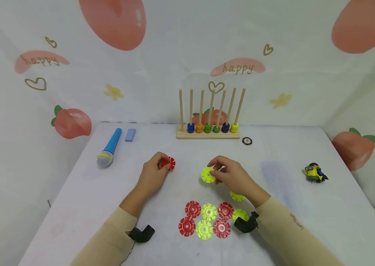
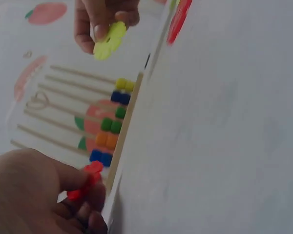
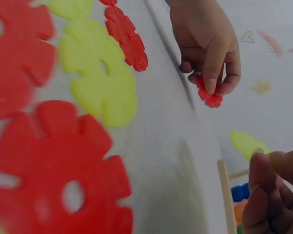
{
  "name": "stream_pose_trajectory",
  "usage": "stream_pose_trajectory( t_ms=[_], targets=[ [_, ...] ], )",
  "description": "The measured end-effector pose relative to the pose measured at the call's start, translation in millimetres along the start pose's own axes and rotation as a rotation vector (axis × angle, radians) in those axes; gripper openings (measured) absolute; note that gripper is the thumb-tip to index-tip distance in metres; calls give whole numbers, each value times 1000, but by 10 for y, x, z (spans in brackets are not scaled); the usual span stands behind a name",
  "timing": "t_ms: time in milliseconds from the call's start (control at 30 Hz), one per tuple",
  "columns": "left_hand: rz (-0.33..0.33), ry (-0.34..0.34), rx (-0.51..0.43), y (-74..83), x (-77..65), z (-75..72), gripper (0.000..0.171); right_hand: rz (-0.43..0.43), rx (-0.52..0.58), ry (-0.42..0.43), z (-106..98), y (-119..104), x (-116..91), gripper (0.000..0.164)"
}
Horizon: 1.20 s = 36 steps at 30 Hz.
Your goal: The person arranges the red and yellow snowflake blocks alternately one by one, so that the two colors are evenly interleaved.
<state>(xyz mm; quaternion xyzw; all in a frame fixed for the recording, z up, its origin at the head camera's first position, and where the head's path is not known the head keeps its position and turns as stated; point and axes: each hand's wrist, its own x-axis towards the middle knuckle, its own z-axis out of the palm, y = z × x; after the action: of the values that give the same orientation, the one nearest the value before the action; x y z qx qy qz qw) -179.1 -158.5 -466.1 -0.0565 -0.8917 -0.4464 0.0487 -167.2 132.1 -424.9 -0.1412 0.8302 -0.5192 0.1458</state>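
Note:
Between thumb and fingers my left hand (image 1: 153, 173) pinches a red notched plastic disc (image 1: 171, 163), a flower-shaped piece with a small centre hole. To its right, my right hand (image 1: 232, 174) pinches a yellow disc (image 1: 208, 175) of the same kind by its edge. Both discs are held up apart from each other, as the left wrist view also shows with the red disc (image 2: 90, 180) and the yellow disc (image 2: 110, 41). Nearer the front lie red discs (image 1: 193, 209) and yellow discs (image 1: 209, 212) in two rows, colours alternating. Another yellow disc (image 1: 237, 196) is partly hidden under my right wrist.
A wooden peg rack (image 1: 208, 135) with coloured beads stands at the back, a round black-and-white token (image 1: 247, 141) beside it. Left of it are a blue toy microphone (image 1: 110, 147) and a blue block (image 1: 130, 135). A small cartoon figure (image 1: 315, 173) lies on the right.

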Motion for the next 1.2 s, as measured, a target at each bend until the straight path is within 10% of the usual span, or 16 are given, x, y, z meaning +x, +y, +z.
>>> stream_pose_trajectory(
  t_ms=[267, 600, 1200],
  targets=[
    [18, 41, 308, -188, 52, -91, 35, 91, -46, -51, 237, -38, 497, 27],
    [186, -284, 612, -235, -198, -239, 69, -129, -882, -338, 288, -52, 280, 73],
    [250, -293, 630, -181, -241, -170, 69, -136, -877, -369, 453, -153, 445, 90]
  ],
)
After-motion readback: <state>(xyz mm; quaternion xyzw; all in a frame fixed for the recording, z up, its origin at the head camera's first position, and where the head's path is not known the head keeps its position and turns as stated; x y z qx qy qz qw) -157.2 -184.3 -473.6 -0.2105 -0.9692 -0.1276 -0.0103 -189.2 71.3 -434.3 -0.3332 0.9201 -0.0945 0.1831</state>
